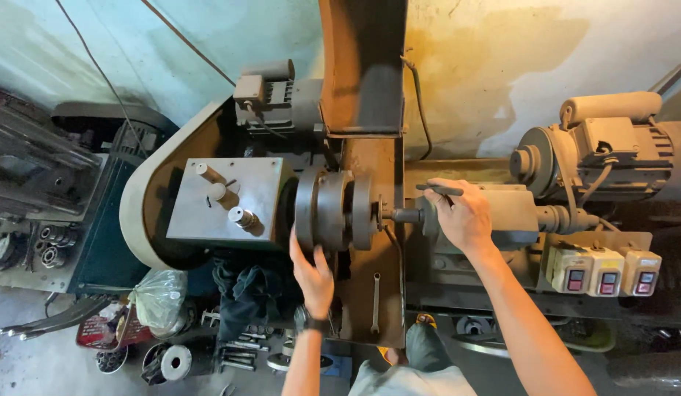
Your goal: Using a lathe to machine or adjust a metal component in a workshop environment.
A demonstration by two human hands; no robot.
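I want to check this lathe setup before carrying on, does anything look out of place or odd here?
A loose wrench lies on the rusty tray right under the round chuck, where the left hand rests. The right hand sits on a lever. The wall behind is stained and peeling. Nothing looks spilled or broken.

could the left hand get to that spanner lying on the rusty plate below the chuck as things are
Probably yes. The left hand rests on the chuck, and the spanner lies flat on the rusty plate just beside that wrist. Nothing sits between them, and it holds nothing. The right hand is busy on a lever.
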